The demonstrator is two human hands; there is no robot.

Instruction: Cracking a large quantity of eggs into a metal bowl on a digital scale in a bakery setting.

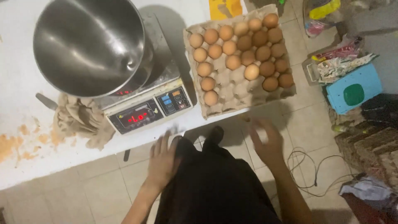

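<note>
My left hand (162, 161) lies flat with fingers spread against my black clothing, just below the white table's edge (62, 161). My right hand (267, 143) hovers open and blurred in the air below the cardboard egg tray (232, 93), holding nothing. The tray sits on the table's right end and carries several brown eggs (233, 62) in its upper rows. Left of it stands a digital scale (143, 112) with a red display, and a large steel bowl (89, 45) rests on its platform.
A crumpled beige cloth (81, 120) lies beside the scale, with orange stains (16, 145) on the tabletop. On the tiled floor at right are a blue box (352, 89), bags, a brick stack (369, 149) and a loose cable (306, 166).
</note>
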